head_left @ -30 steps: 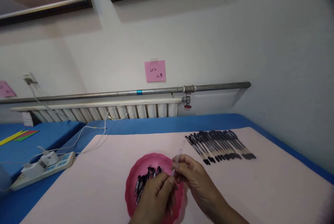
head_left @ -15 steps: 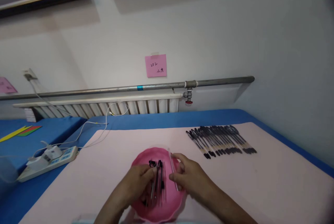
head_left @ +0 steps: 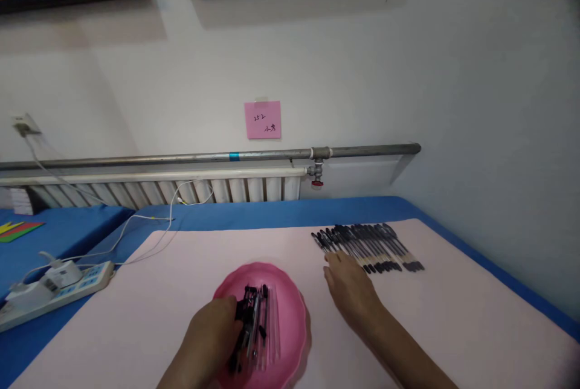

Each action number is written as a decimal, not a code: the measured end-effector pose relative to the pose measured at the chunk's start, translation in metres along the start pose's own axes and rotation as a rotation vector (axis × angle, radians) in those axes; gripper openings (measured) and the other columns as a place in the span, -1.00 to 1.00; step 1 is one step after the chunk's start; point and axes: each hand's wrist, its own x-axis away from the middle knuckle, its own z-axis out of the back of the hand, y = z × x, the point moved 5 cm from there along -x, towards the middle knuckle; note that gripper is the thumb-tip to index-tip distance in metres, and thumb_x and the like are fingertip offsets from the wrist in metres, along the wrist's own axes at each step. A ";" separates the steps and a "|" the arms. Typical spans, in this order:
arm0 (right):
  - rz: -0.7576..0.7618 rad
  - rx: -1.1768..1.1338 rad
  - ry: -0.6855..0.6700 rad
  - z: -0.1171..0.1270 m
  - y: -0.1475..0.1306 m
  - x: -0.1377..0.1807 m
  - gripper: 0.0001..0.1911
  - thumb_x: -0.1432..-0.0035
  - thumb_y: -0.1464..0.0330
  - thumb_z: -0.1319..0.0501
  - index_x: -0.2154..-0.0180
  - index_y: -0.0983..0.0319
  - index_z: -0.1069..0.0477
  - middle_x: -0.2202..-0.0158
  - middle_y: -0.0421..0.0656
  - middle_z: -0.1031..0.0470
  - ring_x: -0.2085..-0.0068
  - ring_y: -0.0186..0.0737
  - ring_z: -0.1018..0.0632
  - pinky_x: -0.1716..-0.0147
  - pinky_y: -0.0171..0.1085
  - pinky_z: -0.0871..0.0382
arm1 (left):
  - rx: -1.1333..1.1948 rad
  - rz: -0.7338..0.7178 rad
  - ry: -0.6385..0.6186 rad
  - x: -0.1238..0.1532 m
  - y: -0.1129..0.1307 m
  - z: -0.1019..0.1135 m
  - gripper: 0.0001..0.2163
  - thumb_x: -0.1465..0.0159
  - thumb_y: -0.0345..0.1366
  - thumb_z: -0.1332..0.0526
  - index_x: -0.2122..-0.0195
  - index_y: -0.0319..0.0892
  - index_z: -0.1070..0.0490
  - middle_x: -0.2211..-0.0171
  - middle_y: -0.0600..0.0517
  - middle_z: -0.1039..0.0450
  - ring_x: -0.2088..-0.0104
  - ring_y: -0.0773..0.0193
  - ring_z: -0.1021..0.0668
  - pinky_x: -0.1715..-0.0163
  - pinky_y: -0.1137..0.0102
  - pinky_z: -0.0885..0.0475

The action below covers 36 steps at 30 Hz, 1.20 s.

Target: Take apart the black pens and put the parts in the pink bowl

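Head view. Landmark: the pink bowl (head_left: 293,331), scalloped rim, standing on a pale pink sheet (head_left: 167,292). Inside the bowl: dark pen parts (head_left: 256,316) bunched lengthwise toward its left half, clear tubes (head_left: 275,331) alongside, nearer its right wall.

Left hand (head_left: 211,334): over the bowl's left rim, fingers curled in toward the dark pen parts and at least near them. Tips hidden; cannot tell how tightly they close or whether anything is gripped.

Right hand (head_left: 351,289): right of the bowl and a little beyond it, back of hand upward, fingers loosely bent at the near left end of a row of pens (head_left: 371,247). Fingertips partly hidden; cannot tell how far apart they stand or whether a pen is held.

The row lies right of the bowl and farther back, pens side by side on a slant, dark at both ends, with pale bands near the closer ends.

Left of the bowl, well apart: a power strip (head_left: 97,278) with white plugs (head_left: 66,273). Beyond the bowl: blue table edge (head_left: 254,211), then a white radiator (head_left: 238,189).
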 end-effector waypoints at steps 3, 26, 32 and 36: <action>-0.062 0.052 0.013 -0.006 0.020 -0.008 -0.76 -0.12 0.59 0.02 0.30 0.33 -0.40 0.23 0.08 -0.42 0.16 0.00 -0.40 0.25 -0.21 -0.17 | -0.025 -0.020 -0.014 -0.001 0.002 -0.003 -0.81 -0.10 -0.34 -0.06 0.37 -0.21 -0.45 0.36 -0.22 -0.55 0.33 -0.07 -0.56 0.42 0.28 -0.26; 0.096 -1.093 -0.650 -0.014 -0.084 0.045 -0.88 0.08 0.38 -0.17 0.44 0.26 -0.44 0.57 -0.30 -0.26 0.52 -0.41 -0.25 0.52 -0.40 -0.08 | 1.699 -0.023 0.089 -0.002 0.026 0.019 -0.65 -0.03 0.00 -0.28 0.45 -0.21 -0.32 0.67 0.25 -0.13 0.73 0.55 -0.12 0.75 0.56 0.00; 0.072 -1.100 -0.721 -0.016 -0.086 0.055 -0.92 0.03 0.38 -0.13 0.52 0.24 -0.31 0.61 -0.30 -0.29 0.56 -0.43 -0.27 0.54 -0.41 -0.09 | 1.762 -0.041 0.106 -0.001 0.026 0.024 -0.65 -0.04 -0.03 -0.30 0.36 -0.25 -0.38 0.65 0.22 -0.16 0.71 0.55 -0.14 0.73 0.56 0.00; 0.058 -0.984 -0.801 -0.020 -0.080 0.056 -0.99 0.09 0.44 -0.12 0.51 0.23 -0.29 0.61 -0.31 -0.31 0.56 -0.43 -0.30 0.57 -0.43 -0.10 | 1.757 0.050 0.316 0.000 -0.005 0.042 -0.62 -0.02 -0.02 -0.29 0.33 -0.25 -0.39 0.64 0.23 -0.17 0.69 0.52 -0.16 0.69 0.55 -0.05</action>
